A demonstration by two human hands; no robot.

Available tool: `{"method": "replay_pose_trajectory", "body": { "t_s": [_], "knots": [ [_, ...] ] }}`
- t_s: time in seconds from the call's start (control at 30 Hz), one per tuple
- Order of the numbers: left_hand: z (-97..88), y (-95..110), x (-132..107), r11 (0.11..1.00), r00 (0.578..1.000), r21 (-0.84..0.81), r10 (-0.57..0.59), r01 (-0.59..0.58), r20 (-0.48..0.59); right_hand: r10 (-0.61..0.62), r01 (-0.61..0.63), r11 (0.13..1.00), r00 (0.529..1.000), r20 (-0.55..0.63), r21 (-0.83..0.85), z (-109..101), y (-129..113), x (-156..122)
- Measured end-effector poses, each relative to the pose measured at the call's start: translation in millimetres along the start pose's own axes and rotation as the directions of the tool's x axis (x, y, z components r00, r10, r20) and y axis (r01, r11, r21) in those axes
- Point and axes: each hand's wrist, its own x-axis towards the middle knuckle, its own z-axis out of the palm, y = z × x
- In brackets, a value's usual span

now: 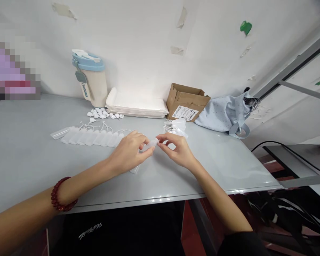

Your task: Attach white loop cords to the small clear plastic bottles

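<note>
My left hand (133, 147) grips a small translucent plastic piece (150, 145) between thumb and fingers. At its right end, the thumb and forefinger of my right hand (177, 147) are closed in a pinch; the exact contact is partly hidden. Under my left hand, another clear plastic piece (134, 169) lies on the table. To the left, a row of similar translucent pieces (89, 137) overlaps, with thin white cords at their upper ends. Just behind my right hand sits a pile of white pieces with thin cords (177, 125).
Small white cone-like parts (99, 113) lie near a cream tumbler (94, 83) with a blue lid. A stack of white packets (138, 106), a cardboard box (186, 102) and a light blue bag (221, 112) line the wall. The grey table (42, 170) ends at my body.
</note>
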Motion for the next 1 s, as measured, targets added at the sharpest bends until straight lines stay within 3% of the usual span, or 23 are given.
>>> {"method": "replay_pose_trajectory", "body": {
  "t_s": [0.2, 0.43, 0.63, 0.77, 1.0],
  "knots": [
    [1.6, -2, 0, 1.000, 1.000, -0.006, -0.007, 0.007, 0.003, 0.004, -0.005, 1.000, 1.000, 0.013, 0.010, -2, -3, -1],
    [3.9, -2, -2, 0.998, 0.997, -0.018, 0.061, -0.062, -0.040, 0.174, -0.173, 0.958, 0.985, 0.015, 0.230, -2, -7, 1],
    [4.3, 0, -3, 0.991, 0.987, -0.045, 0.124, -0.129, -0.105, 0.246, -0.255, 0.872, 0.966, 0.077, 0.418, -4, -10, 2],
    [4.0, 3, -3, 0.989, 0.984, -0.090, 0.107, -0.121, -0.146, 0.221, -0.251, 0.830, 0.968, 0.119, 0.498, -2, -10, 2],
    [1.2, 9, -3, 0.982, 0.987, -0.173, 0.046, -0.072, -0.152, 0.208, -0.218, 0.831, 0.975, 0.078, 0.511, 3, -10, 1]
  ]
}}
